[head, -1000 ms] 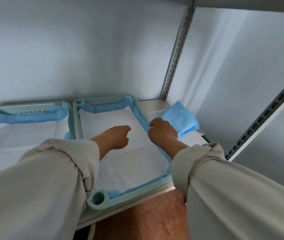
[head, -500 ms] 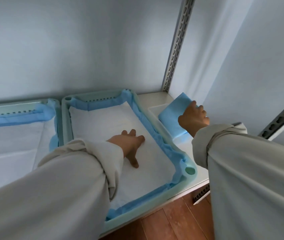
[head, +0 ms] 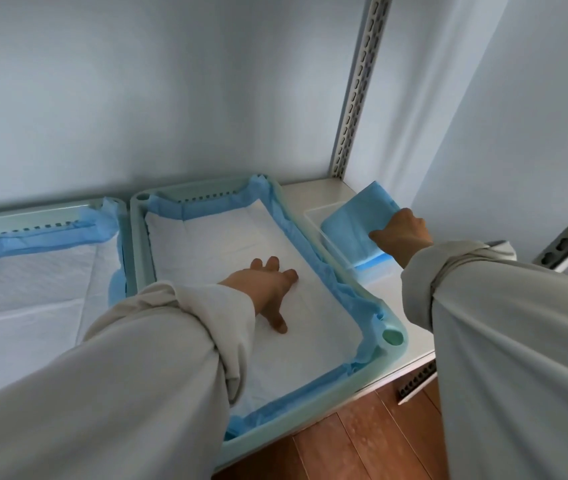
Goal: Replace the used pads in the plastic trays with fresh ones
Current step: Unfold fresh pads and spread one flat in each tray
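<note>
Left tray (head: 67, 207): pale green plastic, at the far left of the shelf (head: 313, 192); a white pad (head: 29, 282) lines it, the blue edge folded up the walls, probably to guard the rim.
Middle tray (head: 393, 337): beside the left one, their walls touching or nearly so; lined likewise with a pad (head: 213, 244), white face up, blue border ruffled along the rim.
Left hand (head: 265, 282): lies flat on that pad near its middle, fingers straight and spread, thumb out; likely smoothing the sheet or pinning it so it cannot slide.
Folded pad (head: 355, 223): blue, at the right end of the shelf, lying on what looks like a clear shallow container whose edge alone shows; probably the fresh stock.
Right hand (head: 402, 233): fingers curled onto the folded pad's near right edge, gripping it, seemingly to draw one out.
Upright (head: 358, 88): slotted metal post at the back corner, carrying the shelf.
Count: two trays, two laid pads, one folded bundle (how many sheets are in it cannot be told), two hands.
Progress: both trays in view look freshly lined, so the bundle is likely meant for another tray out of sight.
</note>
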